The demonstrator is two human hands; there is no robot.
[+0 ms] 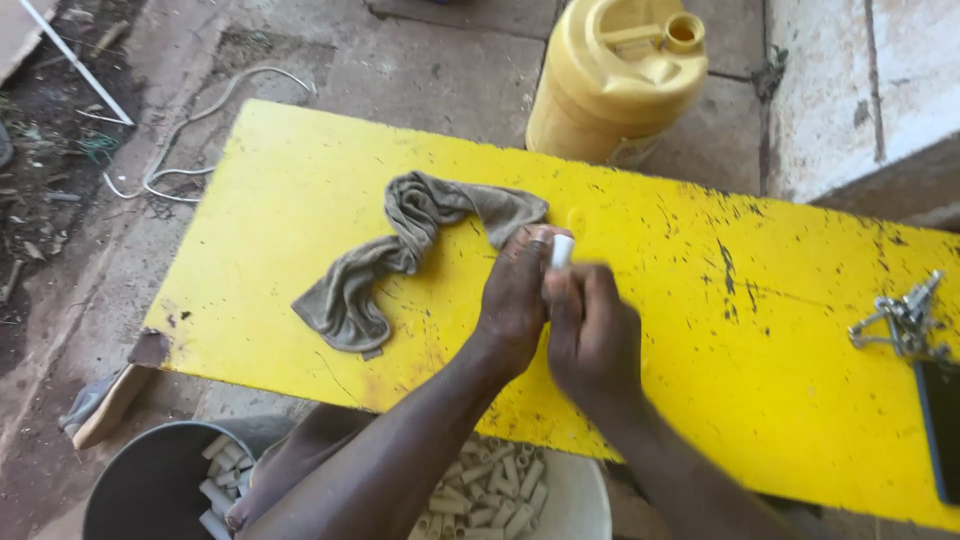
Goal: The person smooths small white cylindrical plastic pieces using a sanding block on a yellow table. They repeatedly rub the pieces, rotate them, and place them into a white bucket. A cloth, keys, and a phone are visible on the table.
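Two hands meet over a yellow bench around one small white tube.

I see the yellow bench [700, 330] filling most of the view, scuffed with dark marks, with a yellow jerrycan [615, 75] standing on the concrete behind it. Below its near edge sit a grey bucket [150, 490] and a white bucket [575, 500], both holding short pale tubes. A crumpled grey-brown rag [400, 250] lies on the bench just left of the hands. My left hand [515, 300] and right hand [592, 335] press together at mid-bench, both closed around a small white tube [561, 250] that stands upright, its tip showing above the fingers. A bunch of metal keys [900, 315] rests near the right edge, beside a dark phone [942, 425].
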